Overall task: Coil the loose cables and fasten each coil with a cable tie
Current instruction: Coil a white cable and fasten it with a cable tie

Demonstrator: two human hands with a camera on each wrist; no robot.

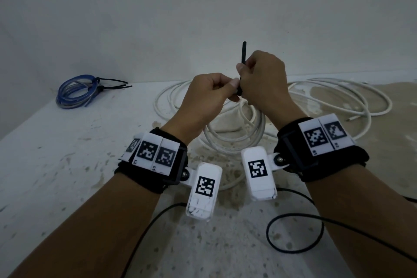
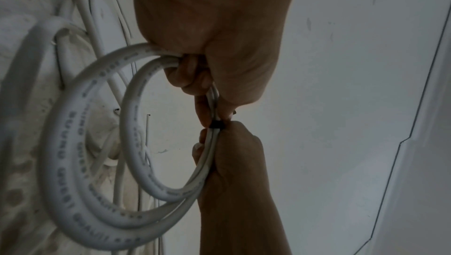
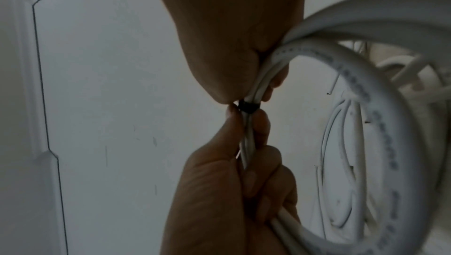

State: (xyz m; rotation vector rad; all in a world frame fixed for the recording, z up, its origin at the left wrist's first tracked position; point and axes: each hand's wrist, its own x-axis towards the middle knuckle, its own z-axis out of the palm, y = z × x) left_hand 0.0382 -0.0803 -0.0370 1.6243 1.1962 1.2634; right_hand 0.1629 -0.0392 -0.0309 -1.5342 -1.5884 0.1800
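A white cable coil (image 1: pixel 237 140) hangs from both hands above the table, its loops also shown in the left wrist view (image 2: pixel 97 143) and the right wrist view (image 3: pixel 366 85). A black cable tie (image 1: pixel 244 54) circles the gathered strands, its head (image 2: pixel 217 124) (image 3: pixel 247 107) between the two hands and its tail sticking up. My right hand (image 1: pixel 244 67) pinches the tail and also holds the strands (image 2: pixel 231 153). My left hand (image 1: pixel 230 90) grips the strands right beside the tie head (image 3: pixel 253 143).
A blue cable coil (image 1: pixel 76 92) fastened with black ties lies at the back left by the wall. Loose white cable (image 1: pixel 338 97) spreads over the stained table (image 1: pixel 67 165) behind and right. Thin black leads (image 1: pixel 293 232) loop near the front edge.
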